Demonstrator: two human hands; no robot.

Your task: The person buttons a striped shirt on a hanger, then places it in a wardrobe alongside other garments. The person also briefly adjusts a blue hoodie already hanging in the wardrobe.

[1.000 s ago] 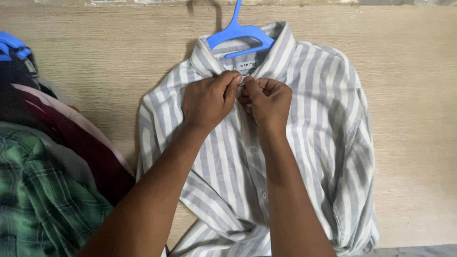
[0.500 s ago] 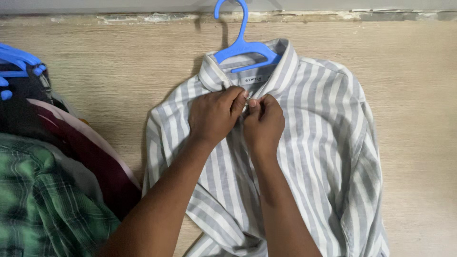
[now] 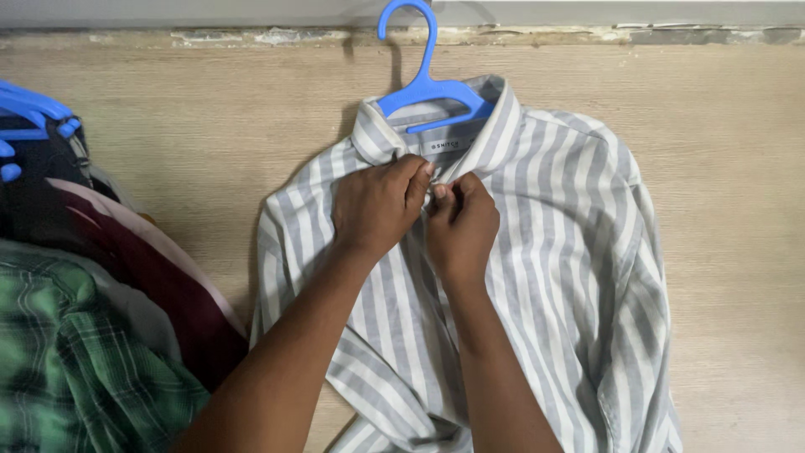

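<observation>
A grey-and-white striped shirt (image 3: 553, 252) lies flat on a light wooden surface (image 3: 184, 126), hung on a blue plastic hanger (image 3: 429, 84) whose hook points to the far edge. My left hand (image 3: 375, 205) pinches the left side of the shirt's front opening just below the collar. My right hand (image 3: 459, 225) pinches the right side of the same opening, fingertips meeting the left hand's. The button under the fingers is hidden.
A pile of other clothes sits at the left: a green plaid garment (image 3: 75, 361), a dark red one (image 3: 142, 260), with more blue hangers (image 3: 29, 113) on top. A grey wall strip (image 3: 629, 13) runs along the far edge.
The view has shifted so the shirt sits lower in the frame and the hanger hook shows. Both hands stay at the collar opening, my right hand's fingers drawn in closer.
</observation>
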